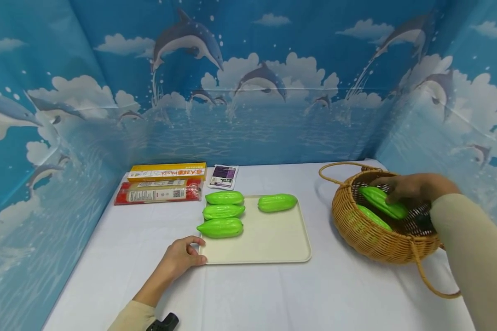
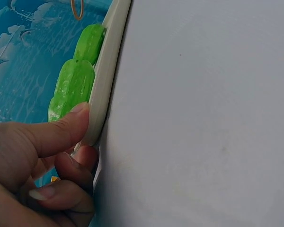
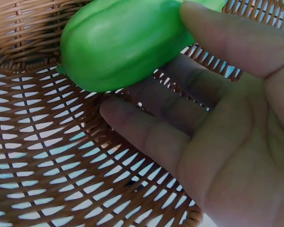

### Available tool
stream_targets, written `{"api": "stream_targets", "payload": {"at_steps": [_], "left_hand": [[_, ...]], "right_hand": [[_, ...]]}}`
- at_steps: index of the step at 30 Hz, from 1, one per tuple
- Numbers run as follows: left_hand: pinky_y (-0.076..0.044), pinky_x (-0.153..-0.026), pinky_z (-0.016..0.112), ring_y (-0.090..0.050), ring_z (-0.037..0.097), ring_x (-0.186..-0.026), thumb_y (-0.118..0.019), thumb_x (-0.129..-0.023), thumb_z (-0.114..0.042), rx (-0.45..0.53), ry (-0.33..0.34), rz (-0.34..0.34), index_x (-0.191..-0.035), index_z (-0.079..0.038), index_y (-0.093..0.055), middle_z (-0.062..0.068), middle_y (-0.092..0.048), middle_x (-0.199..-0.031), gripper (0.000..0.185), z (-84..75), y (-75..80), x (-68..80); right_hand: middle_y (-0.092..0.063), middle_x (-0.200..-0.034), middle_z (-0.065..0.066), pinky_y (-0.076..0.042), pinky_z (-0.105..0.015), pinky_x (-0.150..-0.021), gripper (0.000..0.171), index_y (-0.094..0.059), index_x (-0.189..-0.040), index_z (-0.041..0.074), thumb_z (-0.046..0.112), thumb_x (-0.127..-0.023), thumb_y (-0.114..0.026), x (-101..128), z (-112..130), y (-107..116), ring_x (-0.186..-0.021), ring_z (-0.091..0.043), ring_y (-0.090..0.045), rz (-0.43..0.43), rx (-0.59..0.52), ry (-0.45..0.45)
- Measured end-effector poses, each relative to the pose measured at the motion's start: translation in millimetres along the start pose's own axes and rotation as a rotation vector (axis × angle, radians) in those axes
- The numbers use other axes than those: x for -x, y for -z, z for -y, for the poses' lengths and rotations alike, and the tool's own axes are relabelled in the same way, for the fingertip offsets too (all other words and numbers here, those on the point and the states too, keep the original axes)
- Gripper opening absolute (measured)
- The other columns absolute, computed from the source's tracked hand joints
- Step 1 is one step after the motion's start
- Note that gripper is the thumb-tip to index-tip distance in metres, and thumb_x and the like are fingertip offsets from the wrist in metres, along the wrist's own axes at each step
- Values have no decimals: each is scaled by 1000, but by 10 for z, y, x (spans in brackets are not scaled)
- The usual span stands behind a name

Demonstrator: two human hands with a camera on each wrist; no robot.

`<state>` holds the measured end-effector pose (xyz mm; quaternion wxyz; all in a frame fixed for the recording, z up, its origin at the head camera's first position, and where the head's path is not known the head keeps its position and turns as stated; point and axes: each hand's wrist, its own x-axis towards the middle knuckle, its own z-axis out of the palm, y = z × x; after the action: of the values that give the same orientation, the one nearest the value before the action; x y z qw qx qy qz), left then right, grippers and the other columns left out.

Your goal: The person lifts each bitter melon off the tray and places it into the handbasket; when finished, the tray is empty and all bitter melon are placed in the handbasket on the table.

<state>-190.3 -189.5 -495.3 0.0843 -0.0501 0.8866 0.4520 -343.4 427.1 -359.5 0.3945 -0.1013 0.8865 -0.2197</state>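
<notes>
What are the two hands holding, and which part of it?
The right hand grips a green gourd around its upper end, inside the basket. The left hand pinches the tray at its near left corner.

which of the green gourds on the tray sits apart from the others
The gourd at the tray's far right corner. It lies alone, with bare tray between it and the other three, which are stacked in a column along the left side.

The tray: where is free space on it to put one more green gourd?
The tray is bare in its near half and right part, below the single gourd and right of the stacked three gourds. Its far-left corner is crowded. The left hand holds the near-left corner, so keep clear there.
</notes>
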Motion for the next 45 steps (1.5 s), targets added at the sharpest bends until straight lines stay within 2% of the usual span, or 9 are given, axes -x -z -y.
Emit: {"api": "stream_targets", "payload": {"at_steps": [7, 11, 12, 19, 25, 29, 33, 39, 45], "left_hand": [[-41, -60, 32, -51, 18, -66, -89, -78, -12, -15, -2, 4, -113, -13, -72, 3, -58, -75, 39, 4, -3, -5], [-41, -60, 32, -50, 18, -66, -89, -78, -11, -21, 1, -1, -112, -13, -72, 3, -58, -76, 38, 1, 2, 3], [-41, -60, 32, -50, 18, -66, -88, -78, -11, -22, 1, -2, -112, -13, -72, 3, -58, -76, 38, 2, 2, 2], [-42, -60, 32, -51, 18, -67, -89, -77, -10, -15, 5, -1, -112, -13, -72, 3, -58, -76, 39, 1, -2, 4], [-42, -60, 31, -51, 18, -66, -89, -77, -10, -12, -2, 2, -112, -12, -72, 4, -59, -76, 39, -2, -3, 10], [-42, -60, 31, -51, 18, -67, -89, -77, -10, -19, 2, 4, -112, -13, -72, 3, -59, -76, 39, 0, 6, 8], [-41, -60, 31, -51, 18, -67, -89, -78, -11, -29, 3, 2, -113, -13, -72, 3, -59, -77, 39, 3, 12, 4], [-41, -59, 31, -51, 17, -67, -88, -78, -10, -32, 2, 2, -113, -12, -71, 3, -58, -77, 39, -8, 4, 3], [-42, -60, 31, -51, 18, -67, -89, -78, -10, -30, 6, 5, -113, -12, -71, 4, -58, -77, 40, -2, -12, 5]], "right_hand": [[12, -156, -42, -45, -43, -86, 76, -11, -161, 1, 7, -101, -58, -63, -61, -56, -126, -53, -28, 38, -140, 2], [12, -156, -44, -47, -51, -101, 82, -3, -162, 3, 11, -102, -59, -80, -97, -96, -141, -64, -15, 53, -211, -34], [13, -155, -44, -44, -55, -104, 83, -4, -162, 3, 13, -102, -60, -84, -107, -105, -143, -64, -5, 49, -194, -31], [11, -155, -45, -30, -71, -108, 82, -12, -160, -1, 19, -101, -64, -158, -216, -154, -140, -68, 2, 24, -56, 29], [4, -155, -47, -36, -67, -106, 79, -15, -160, -3, 20, -101, -63, -173, -253, -195, -140, -67, -6, 8, -10, 63], [-6, -156, -45, -44, -62, -101, 79, -14, -161, 0, 24, -102, -62, -160, -173, -204, -141, -65, -15, 0, -76, 16], [4, -158, -43, -47, -60, -98, 84, -9, -162, 4, 27, -102, -63, -117, -30, -162, -142, -65, -9, 28, -249, -40], [20, -160, -35, -47, -63, -99, 89, -8, -163, 6, 38, -101, -63, 17, 151, -94, -143, -65, -1, 20, -232, 12], [-8, -162, -35, -51, -58, -95, 79, -18, -161, 4, 36, -103, -60, 248, 283, -106, -142, -63, -21, -76, -126, 141]]}}
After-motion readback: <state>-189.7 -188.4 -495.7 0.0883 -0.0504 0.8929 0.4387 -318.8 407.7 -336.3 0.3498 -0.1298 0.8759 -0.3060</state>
